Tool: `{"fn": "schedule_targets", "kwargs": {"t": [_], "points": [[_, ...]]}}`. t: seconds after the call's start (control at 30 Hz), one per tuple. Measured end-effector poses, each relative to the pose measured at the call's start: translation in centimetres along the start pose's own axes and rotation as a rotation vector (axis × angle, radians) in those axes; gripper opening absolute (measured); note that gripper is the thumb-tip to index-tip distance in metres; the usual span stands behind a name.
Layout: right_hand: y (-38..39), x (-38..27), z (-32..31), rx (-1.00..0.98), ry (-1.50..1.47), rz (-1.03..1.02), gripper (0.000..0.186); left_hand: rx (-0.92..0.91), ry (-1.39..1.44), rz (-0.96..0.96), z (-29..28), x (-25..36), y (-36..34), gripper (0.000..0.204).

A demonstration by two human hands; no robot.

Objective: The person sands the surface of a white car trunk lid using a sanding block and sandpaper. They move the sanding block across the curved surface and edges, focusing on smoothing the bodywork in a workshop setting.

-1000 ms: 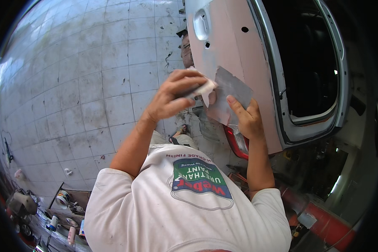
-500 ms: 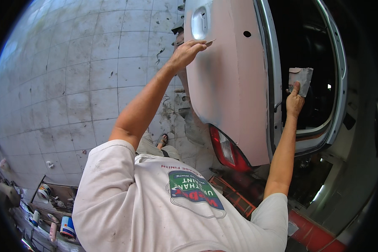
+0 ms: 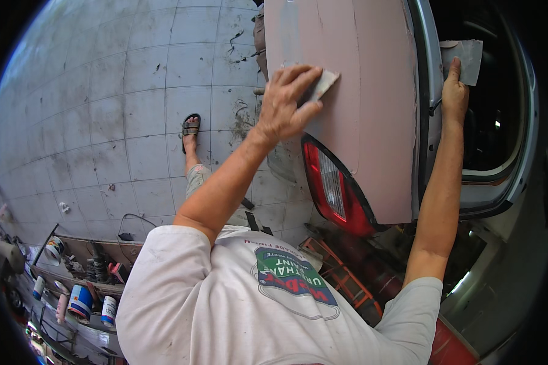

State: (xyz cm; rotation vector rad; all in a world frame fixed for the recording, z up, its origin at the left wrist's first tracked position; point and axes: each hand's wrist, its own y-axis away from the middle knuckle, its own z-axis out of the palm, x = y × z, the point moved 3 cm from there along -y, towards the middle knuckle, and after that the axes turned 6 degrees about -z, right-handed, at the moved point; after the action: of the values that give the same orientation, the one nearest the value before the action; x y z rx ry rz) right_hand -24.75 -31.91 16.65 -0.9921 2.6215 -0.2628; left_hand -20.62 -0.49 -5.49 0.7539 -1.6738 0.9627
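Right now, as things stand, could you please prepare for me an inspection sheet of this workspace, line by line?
Surface: car panel with a pinkish coat; thin lines run along it.
Things in use: small pale spreader at the panel, contact not certain; flat grey plate in front of the dark window opening.
Clutter: blue-and-white can among containers at the shelf, lower left; pale scrap on the floor.
Hands: left hand grips the spreader; right hand holds the plate, thumb on its face.
Cables: apparently one thin dark cable beside the shelf.
Surroundings: tiled floor; red-and-clear tail lamp.
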Motion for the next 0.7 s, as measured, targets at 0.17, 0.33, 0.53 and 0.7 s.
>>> {"fn": "schedule_targets", "kwargs": {"t": [0.17, 0.33, 0.53, 0.7], "points": [[-0.2, -0.8, -0.5, -0.019, 0.081, 0.0, 0.092, -0.039, 0.012, -0.044, 2.2, 3.0, 10.3, 0.074], [-1.0, 1.9, 0.1, 0.044, 0.082, -0.117, 0.093, -0.169, 0.377, -0.264, -3.3, -1.6, 5.1, 0.063], [0.7, 0.0, -0.3, 0.023, 0.004, -0.068, 0.085, -0.031, 0.457, -0.292, -10.8, -8.7, -18.6, 0.057], [1.6, 0.8, -0.5, 0.026, -0.029, -0.005, 0.078, -0.07, 0.286, -0.093, -8.9, -9.8, -36.5, 0.068]]}}
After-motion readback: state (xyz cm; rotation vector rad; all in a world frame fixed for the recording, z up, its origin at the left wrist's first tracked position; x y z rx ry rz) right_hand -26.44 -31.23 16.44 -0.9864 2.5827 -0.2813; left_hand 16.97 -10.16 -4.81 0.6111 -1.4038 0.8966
